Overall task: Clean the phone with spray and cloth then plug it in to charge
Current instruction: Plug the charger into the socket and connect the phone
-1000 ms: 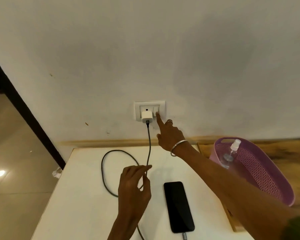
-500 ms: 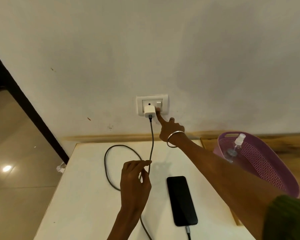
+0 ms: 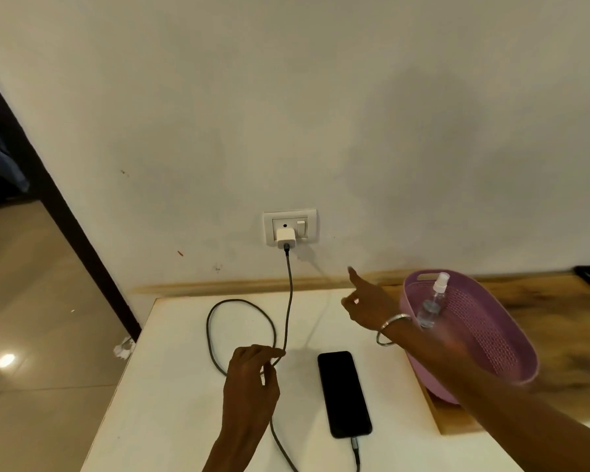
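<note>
A black phone (image 3: 344, 394) lies face up on the white table (image 3: 171, 396), screen dark, with the grey cable (image 3: 288, 298) plugged into its near end. The cable loops on the table and rises to a white charger (image 3: 285, 238) in the wall socket (image 3: 290, 227). My left hand (image 3: 252, 379) pinches the cable where the loop crosses, left of the phone. My right hand (image 3: 365, 303) hangs in the air below and right of the socket, index finger pointing, holding nothing. A clear spray bottle (image 3: 432, 301) lies in the purple basket (image 3: 484, 335).
The purple basket sits on a wooden board (image 3: 453, 424) at the table's right. A wooden surface (image 3: 559, 311) extends to the right along the wall. A dark door frame (image 3: 58, 206) and tiled floor (image 3: 31, 335) are on the left. No cloth is visible.
My right hand has pulled back from the socket's switch, moving down and to the right. My left hand keeps its pinch on the cable. The phone has not moved.
</note>
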